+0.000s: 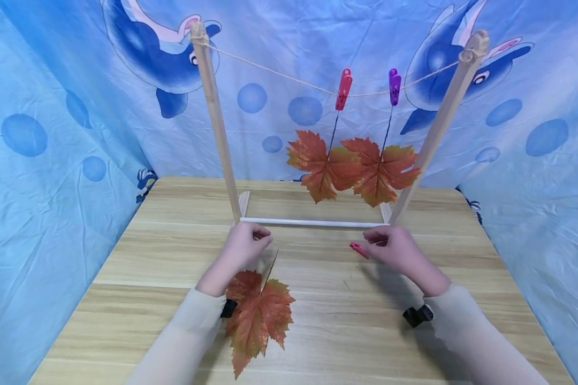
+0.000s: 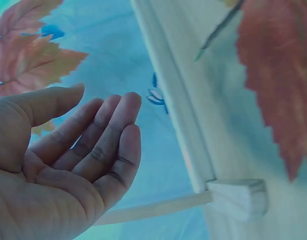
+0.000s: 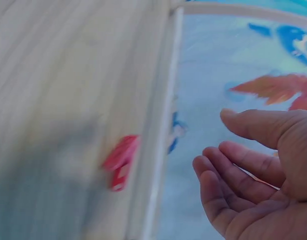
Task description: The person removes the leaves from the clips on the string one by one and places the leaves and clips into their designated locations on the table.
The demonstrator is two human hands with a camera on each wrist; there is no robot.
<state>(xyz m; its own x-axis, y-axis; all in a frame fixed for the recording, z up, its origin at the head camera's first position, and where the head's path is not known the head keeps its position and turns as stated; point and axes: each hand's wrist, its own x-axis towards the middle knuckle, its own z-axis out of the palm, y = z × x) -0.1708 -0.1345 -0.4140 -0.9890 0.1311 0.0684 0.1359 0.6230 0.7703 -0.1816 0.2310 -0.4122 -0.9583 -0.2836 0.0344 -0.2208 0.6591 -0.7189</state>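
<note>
A loose red-orange maple leaf (image 1: 265, 315) lies on the wood-grain tabletop (image 1: 347, 347), partly hidden beneath the left wrist, its thin dark stem (image 1: 273, 266) pointing toward the frame. It looks artificial — probably very light, floppy across the lobes and easily creased — so the stem, likely stiffer, seems the best place to pinch. Near the right fingertips lies a pinkish-red clothespin (image 1: 358, 249), seemingly light, hard plastic, perhaps a little slick; its handle ends would be the parts to squeeze.

The left hand (image 1: 244, 243) is empty, its fingers loosely bent. The right hand (image 1: 392, 247) is likewise relaxed and holds nothing; the right wrist view shows the clothespin apart from it.

Beyond, a white rod (image 1: 313, 222) joins the feet of two wooden posts. A string (image 1: 274, 70) sags between their tops, where a red clothespin (image 1: 344, 90) and a purple clothespin (image 1: 394, 87) each hold a similar leaf by its stem. Behind hangs a blue dolphin-print backdrop (image 1: 279, 48). No brand, label or writing is legible anywhere.
</note>
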